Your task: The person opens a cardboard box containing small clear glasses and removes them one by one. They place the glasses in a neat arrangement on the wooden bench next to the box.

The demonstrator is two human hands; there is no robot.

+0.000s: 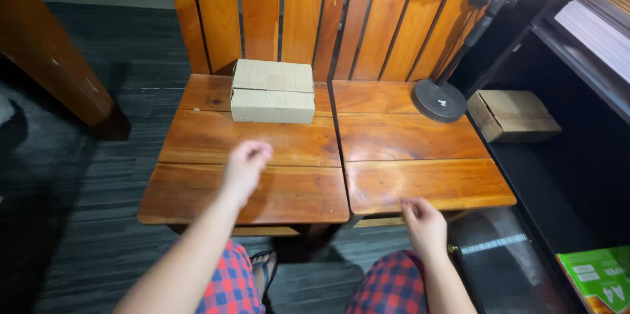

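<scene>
A closed cardboard box (272,91) taped along its top sits at the back of the left wooden table (197,189). My left hand (245,166) hovers over the middle of that table, in front of the box, fingers curled loosely and holding nothing. My right hand (424,223) rests at the front edge of the right wooden table (420,137), fingers bent, nothing in it. My knees in red and blue checked trousers show at the bottom.
A ring light's round black base (438,100) stands at the back right of the right table, its pole rising to the lamp. A second cardboard box (514,115) lies on a dark shelf to the right. A green paper pack (600,277) sits lower right. Wooden slats stand behind.
</scene>
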